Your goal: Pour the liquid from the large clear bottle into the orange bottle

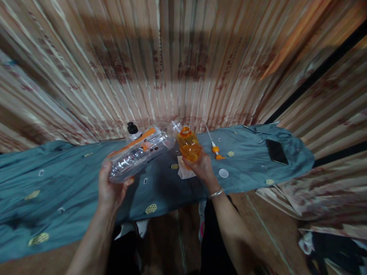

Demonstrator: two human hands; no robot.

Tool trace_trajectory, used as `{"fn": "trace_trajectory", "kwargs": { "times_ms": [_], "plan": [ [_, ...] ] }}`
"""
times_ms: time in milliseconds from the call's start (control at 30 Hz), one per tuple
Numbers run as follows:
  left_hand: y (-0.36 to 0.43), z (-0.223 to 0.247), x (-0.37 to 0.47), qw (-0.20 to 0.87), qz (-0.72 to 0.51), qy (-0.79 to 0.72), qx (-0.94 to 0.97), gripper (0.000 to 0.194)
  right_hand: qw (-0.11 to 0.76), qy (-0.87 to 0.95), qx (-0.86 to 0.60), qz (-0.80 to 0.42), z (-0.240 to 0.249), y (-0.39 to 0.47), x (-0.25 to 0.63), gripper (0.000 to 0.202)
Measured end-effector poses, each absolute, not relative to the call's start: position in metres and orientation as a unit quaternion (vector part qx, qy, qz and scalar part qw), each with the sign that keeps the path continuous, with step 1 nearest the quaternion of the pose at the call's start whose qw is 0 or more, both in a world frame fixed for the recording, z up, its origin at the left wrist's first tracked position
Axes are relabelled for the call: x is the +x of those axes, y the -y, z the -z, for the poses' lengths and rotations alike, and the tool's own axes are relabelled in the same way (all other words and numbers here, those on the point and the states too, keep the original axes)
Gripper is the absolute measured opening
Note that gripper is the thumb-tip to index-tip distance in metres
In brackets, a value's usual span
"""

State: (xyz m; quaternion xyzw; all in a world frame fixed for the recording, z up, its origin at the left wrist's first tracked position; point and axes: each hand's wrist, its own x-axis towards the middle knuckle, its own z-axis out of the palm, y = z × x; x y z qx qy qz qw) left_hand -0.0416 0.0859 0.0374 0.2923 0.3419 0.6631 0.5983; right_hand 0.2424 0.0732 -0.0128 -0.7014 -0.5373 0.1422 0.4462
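My left hand is wrapped round the lower end of a large clear plastic bottle with an orange label strip. The bottle is tilted, its neck toward the open mouth of an orange see-through bottle. That orange bottle stands nearly upright in my right hand, which closes round its lower part. Whether the two mouths touch is hard to tell. A white cloth or tissue lies under the orange bottle. To the right rest an orange and white pump head with its tube and a small white cap.
A green patterned cloth covers the long surface. Behind the clear bottle stands a bottle with a black pump top. A black phone lies at the right end. Pleated curtains hang along the back.
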Motion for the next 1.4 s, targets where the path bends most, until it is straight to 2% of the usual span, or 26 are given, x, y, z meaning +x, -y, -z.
{"fn": "trace_trajectory", "kwargs": {
  "times_ms": [133, 333, 500, 833, 1400],
  "plan": [
    [-0.087, -0.039, -0.041, 0.584, -0.672, -0.34, 0.303, 0.062, 0.456, 0.537, -0.696, -0.134, 0.014, -0.075, 0.243, 0.069],
    [-0.092, -0.047, -0.039, 0.54, -0.7, -0.332, 0.329, 0.056, 0.457, 0.527, -0.703, -0.139, 0.016, -0.075, 0.244, 0.073],
    [-0.095, -0.056, -0.039, 0.516, -0.704, -0.339, 0.35, 0.061, 0.46, 0.528, -0.699, -0.143, 0.016, -0.075, 0.245, 0.074],
    [-0.1, -0.066, -0.044, 0.481, -0.708, -0.348, 0.382, 0.062, 0.449, 0.531, -0.706, -0.133, 0.01, -0.072, 0.242, 0.064],
    [-0.1, -0.082, -0.045, 0.434, -0.708, -0.352, 0.433, 0.062, 0.458, 0.534, -0.7, -0.125, 0.013, -0.071, 0.242, 0.066]
  ]
}}
